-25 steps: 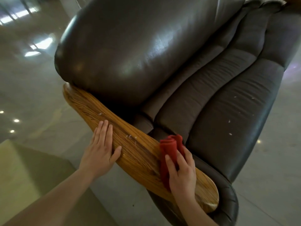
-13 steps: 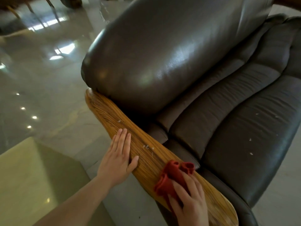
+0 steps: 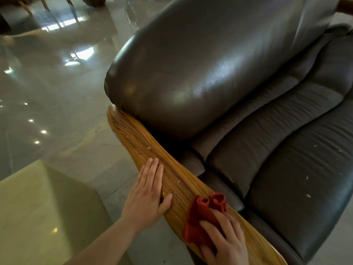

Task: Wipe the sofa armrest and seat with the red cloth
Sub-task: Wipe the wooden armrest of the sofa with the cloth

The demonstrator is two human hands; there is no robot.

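A long wooden armrest (image 3: 133,138) runs diagonally from the sofa's back toward the bottom right. My right hand (image 3: 225,240) presses a bunched red cloth (image 3: 200,217) flat on its near part. My left hand (image 3: 147,196) lies flat on the armrest's outer edge just left of the cloth, fingers together, holding nothing. Small white crumbs dot the wood between the hands and the backrest. The dark leather seat (image 3: 296,188) to the right carries several white specks.
The glossy dark backrest cushion (image 3: 200,73) bulges over the far end of the armrest. A pale green block-like table (image 3: 38,217) stands at lower left. Shiny tiled floor (image 3: 57,111) lies to the left, chair legs (image 3: 26,6) at the top left corner.
My right hand slid the red cloth along the armrest toward my left hand. The view shifted, so the sofa sits further right and lower in frame. My left hand stayed in place on the wood.
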